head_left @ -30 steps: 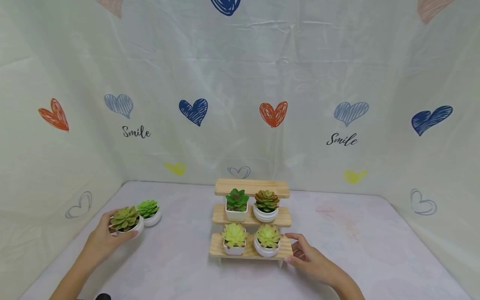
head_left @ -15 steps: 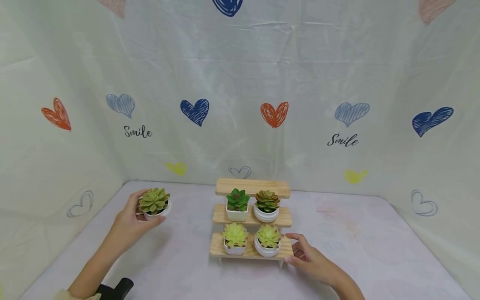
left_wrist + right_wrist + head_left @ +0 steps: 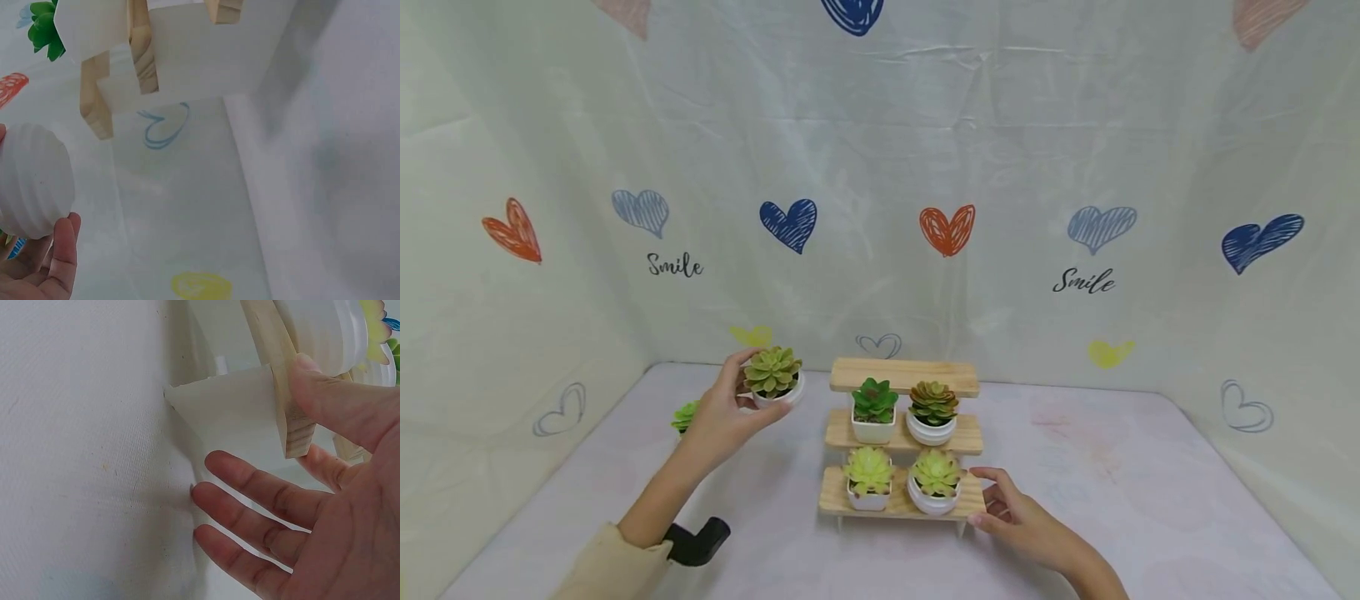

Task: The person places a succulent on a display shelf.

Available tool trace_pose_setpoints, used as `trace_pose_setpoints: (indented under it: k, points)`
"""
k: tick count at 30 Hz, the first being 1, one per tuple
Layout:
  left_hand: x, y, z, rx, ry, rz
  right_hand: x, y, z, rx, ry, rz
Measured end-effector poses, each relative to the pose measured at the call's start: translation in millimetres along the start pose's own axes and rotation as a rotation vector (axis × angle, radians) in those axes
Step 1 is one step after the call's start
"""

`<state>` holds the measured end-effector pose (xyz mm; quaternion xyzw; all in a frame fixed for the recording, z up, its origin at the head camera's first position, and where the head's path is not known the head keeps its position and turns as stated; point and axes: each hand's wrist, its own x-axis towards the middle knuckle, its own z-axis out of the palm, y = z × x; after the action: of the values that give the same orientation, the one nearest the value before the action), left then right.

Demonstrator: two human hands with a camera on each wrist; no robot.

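Plant with fat green leaves (image 3: pixel 772 372), set in a round white pot (image 3: pixel 792 395), held up off the worktop (image 3: pixel 1112 508), left of the middle in the head view. Left hand (image 3: pixel 722 423) open only as wide as the pot, with thumb and fingers bent round it. In the left wrist view, same pot at the left edge.

Right hand (image 3: pixel 1022 523) at the lower right, with thumb and pointing finger pinching the end of the bottom step (image 3: pixel 899 504) of a small wooden stand (image 3: pixel 904 375), other three fingers loose and apart from the wood.

On the middle step (image 3: pixel 901 433), side by side, a dark green plant in a square pot (image 3: pixel 874 404) and a brown-green plant in a round pot (image 3: pixel 933 404). On the bottom step, a light green plant in a square pot (image 3: pixel 869 472) beside a light green plant in a round pot (image 3: pixel 936 475). All four upright.

Behind the left wrist, a bright green plant (image 3: pixel 684 416), partly hidden. Near the pale sleeve (image 3: pixel 613 568), lower left, a bent black thing (image 3: pixel 702 542). At the back, a white sheet (image 3: pixel 1022 158) with hearts.
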<state>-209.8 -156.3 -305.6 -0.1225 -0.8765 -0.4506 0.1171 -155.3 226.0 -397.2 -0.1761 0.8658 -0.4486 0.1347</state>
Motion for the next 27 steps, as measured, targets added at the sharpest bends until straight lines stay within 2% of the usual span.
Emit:
trace_pose_setpoints:
  k: [8, 20, 27]
  points:
    - [18.2, 12.8, 19.2, -0.039, -0.036, 0.032, 0.3, 1.2, 1.0, 0.007, 0.001, -0.001]
    - [42.4, 23.3, 38.3, -0.095, -0.098, 0.062, -0.6, 1.9, -1.1, -0.001, -0.007, -0.05]
    - [53.1, 29.2, 45.9, -0.107, -0.135, 0.048, -0.1, 1.4, -0.9, -0.024, 0.0, -0.034]
